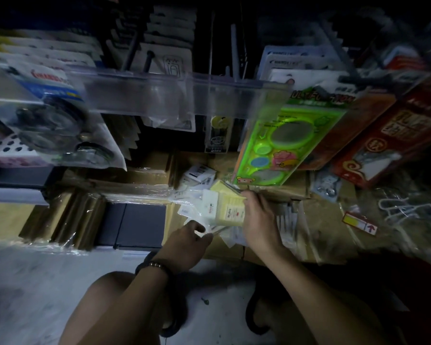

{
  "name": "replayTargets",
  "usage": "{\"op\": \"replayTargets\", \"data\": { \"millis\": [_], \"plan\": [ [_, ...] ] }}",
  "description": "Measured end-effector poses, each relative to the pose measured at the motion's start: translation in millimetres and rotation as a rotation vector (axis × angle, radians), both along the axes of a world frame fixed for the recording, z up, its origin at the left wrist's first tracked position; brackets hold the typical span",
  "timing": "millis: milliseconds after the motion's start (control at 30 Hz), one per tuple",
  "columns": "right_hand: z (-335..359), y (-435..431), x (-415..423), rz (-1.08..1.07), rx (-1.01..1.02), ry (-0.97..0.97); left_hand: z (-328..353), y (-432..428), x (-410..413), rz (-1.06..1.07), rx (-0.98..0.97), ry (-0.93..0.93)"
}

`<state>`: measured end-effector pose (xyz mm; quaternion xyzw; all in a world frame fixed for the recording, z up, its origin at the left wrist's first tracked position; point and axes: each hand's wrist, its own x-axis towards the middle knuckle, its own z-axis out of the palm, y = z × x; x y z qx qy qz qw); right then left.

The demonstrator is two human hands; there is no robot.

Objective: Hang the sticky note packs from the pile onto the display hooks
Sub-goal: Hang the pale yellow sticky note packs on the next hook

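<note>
Right grip: fingers curled over the top edge of a yellow sticky note pack, grasping it where it lies on the pile. Left grip: pinching a thin clear wrapper at the pile's near edge.
Risk, as judged: slick film could slip from the pinch, or neighbouring packs could drag off with the lifted one. Dim light may make the hang-hole hard to find on the display hooks above.
Surface: taped cardboard boxes, low beside the grey floor.
Surroundings: green stencil card, red box, crowded hanging stock.
</note>
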<state>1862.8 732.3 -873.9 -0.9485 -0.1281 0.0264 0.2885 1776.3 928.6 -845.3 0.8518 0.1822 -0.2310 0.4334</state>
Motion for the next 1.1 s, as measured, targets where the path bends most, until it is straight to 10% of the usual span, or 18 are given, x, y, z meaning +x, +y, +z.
{"op": "replayTargets", "data": {
  "millis": [433, 1100],
  "plan": [
    [61, 16, -89, -0.389, 0.695, 0.492, 51, -11, -38, 0.578, -1.013, -0.058],
    [249, 1, -136, -0.075, 0.832, 0.101, 221, -16, -121, 0.549, -1.121, -0.504]
  ]
}}
